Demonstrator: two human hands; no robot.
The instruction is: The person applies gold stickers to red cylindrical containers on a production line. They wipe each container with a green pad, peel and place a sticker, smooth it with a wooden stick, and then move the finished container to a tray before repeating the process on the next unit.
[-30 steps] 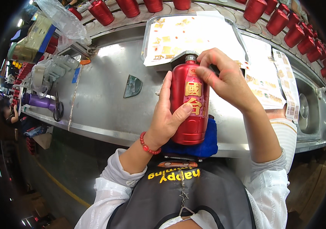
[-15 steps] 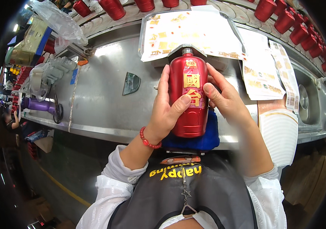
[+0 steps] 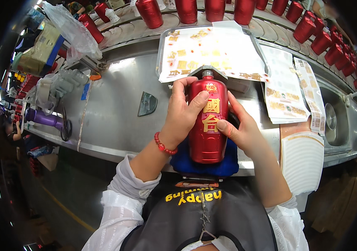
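Note:
A glossy red bottle with gold characters and a round gold emblem lies face up before me, its neck pointing away. My left hand grips its left side, the thumb resting on the front just below the emblem. On the other side my right hand holds it, thumb pressed at the lower gold character and fingers partly hidden behind. A folded blue cloth lies beneath the bottle's base. Behind the neck stands a dark angled rest.
A metal tray bears white sheets of gold stickers. More sticker sheets lie to the right, near a sink. A dark glass-like piece sits on the steel bench. Red bottles line the far conveyor; a purple tool lies left.
My left thumb has moved up the bottle's front toward the emblem. The right thumb has slid down onto the lower character. On the conveyor the red bottles have shifted.

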